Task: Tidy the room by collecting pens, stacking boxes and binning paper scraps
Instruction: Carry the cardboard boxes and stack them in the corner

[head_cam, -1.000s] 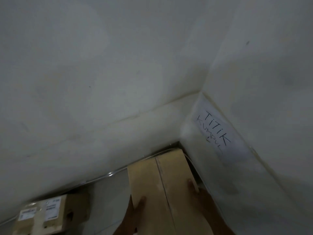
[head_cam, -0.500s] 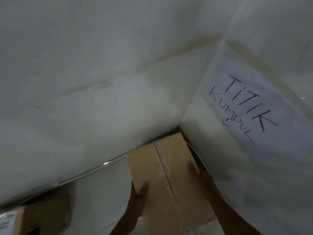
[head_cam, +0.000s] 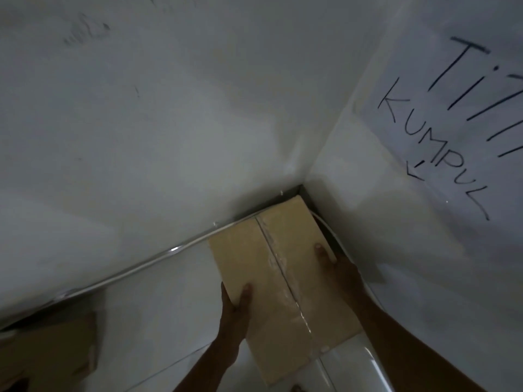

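Two hands hold one cardboard box (head_cam: 283,278) at the lower middle of the frame. The left hand (head_cam: 235,304) grips its left long edge, thumb on top. The right hand (head_cam: 339,270) grips the right long edge further up, thumb on top too. The fingers of both hands wrap out of sight down the sides, so the box sits between the palms with its taped seam running between the two thumbs.

Left of the box is bare white tiled floor (head_cam: 158,321), reaching a second box (head_cam: 48,349) in shadow at the lower left. On the right there is little room: only a narrow gap separates the box's edge from the wall.

The box's far end points into the corner, very near both walls; whether it touches them is unclear. A white cable (head_cam: 141,267) follows the wall base. At the upper right, a handwritten sheet (head_cam: 452,123) reads "KUMPUL" above a small arrow.
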